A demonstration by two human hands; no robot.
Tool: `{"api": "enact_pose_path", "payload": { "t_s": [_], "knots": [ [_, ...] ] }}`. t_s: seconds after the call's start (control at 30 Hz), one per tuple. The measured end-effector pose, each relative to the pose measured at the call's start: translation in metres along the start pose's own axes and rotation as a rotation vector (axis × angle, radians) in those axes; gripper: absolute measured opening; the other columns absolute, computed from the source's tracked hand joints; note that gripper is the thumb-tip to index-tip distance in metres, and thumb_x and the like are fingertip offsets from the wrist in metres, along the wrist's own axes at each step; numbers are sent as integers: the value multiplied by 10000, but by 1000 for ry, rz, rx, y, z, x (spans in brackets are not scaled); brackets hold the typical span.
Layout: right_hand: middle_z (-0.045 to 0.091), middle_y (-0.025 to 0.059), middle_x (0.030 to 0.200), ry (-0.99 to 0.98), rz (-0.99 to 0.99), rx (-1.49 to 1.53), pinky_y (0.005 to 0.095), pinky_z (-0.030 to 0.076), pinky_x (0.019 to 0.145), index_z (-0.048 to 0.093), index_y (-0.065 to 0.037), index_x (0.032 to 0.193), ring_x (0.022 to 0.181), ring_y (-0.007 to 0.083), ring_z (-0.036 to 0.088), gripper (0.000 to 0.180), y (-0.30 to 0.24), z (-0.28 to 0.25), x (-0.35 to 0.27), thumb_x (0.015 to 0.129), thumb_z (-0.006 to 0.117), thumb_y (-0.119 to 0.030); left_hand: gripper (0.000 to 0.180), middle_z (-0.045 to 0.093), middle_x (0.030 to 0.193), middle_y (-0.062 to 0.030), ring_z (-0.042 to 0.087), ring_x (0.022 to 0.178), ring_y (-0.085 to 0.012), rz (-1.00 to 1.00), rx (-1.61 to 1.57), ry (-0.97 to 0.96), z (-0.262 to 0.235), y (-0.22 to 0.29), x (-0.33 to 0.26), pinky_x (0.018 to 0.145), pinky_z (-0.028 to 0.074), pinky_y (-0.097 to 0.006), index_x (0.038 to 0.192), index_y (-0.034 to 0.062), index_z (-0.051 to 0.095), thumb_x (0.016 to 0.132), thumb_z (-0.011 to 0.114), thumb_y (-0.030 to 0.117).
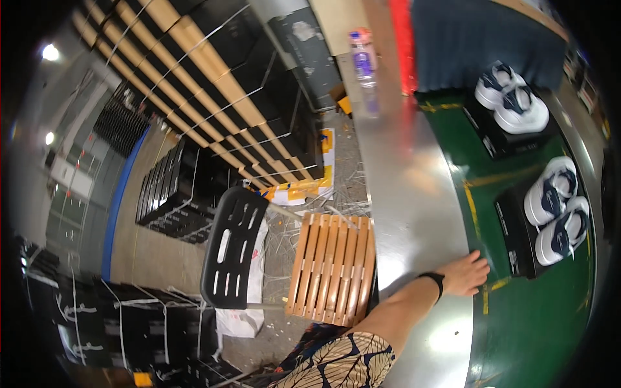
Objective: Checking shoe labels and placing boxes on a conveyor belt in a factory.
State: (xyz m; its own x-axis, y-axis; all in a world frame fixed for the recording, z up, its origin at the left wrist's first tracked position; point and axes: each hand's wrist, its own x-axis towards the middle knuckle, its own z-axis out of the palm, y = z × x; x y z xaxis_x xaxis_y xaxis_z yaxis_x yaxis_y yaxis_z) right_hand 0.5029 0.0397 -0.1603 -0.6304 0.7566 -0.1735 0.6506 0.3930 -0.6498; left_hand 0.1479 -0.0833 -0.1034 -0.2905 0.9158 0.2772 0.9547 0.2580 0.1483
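Observation:
My left hand [464, 275] rests palm down where the metal edge of the workbench meets a green conveyor belt [517, 323]. Its fingers are spread and hold nothing; a black band circles the wrist. Beyond the fingertips, a black shoe box [515, 236] lies on the belt with a pair of white and navy sneakers [553, 205] on top. Farther along sits another black shoe box [501, 139], carrying a second such pair of sneakers [512, 100]. I cannot see my right hand.
A clear bottle with a purple label [363, 61] stands on the metal bench [414, 213]. Beside the bench is a chair with a wooden slatted seat [331, 268] and black backrest [234, 249]. Stacked boxes [220, 71] rise at left; loose straps litter the floor.

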Motion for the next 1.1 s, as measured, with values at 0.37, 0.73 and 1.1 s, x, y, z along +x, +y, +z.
{"api": "enact_pose_path", "payload": {
  "t_s": [0.37, 0.73, 1.1],
  "knots": [
    [380, 230, 1313, 21, -183, -199, 405, 292, 1023, 336, 61, 1274, 1208, 336, 382, 623, -97, 41, 13, 824, 550, -313, 262, 464, 1174, -118, 394, 1163, -301, -398, -332, 472, -100, 80, -265, 937, 327, -441, 985, 51, 526, 733, 575, 108],
    [420, 278, 1265, 100, -188, -421, 399, 319, 1004, 423, 91, 1214, 1182, 327, 413, 505, -186, 52, -53, 841, 530, -233, 234, 577, 955, -80, 534, 939, -260, -1065, -88, 403, -224, 197, -536, 815, 420, -373, 935, 77, 589, 703, 597, 106],
    [397, -71, 700, -818, -585, 285, 164, 289, 559, 531, -55, 828, 630, 27, 341, 60, -334, 205, -170, 816, 536, 3, 214, 621, 961, -182, 585, 934, -326, -2868, -492, 208, -100, 390, -633, 813, 463, -396, 882, 63, 651, 729, 510, 113]
  ]
}}
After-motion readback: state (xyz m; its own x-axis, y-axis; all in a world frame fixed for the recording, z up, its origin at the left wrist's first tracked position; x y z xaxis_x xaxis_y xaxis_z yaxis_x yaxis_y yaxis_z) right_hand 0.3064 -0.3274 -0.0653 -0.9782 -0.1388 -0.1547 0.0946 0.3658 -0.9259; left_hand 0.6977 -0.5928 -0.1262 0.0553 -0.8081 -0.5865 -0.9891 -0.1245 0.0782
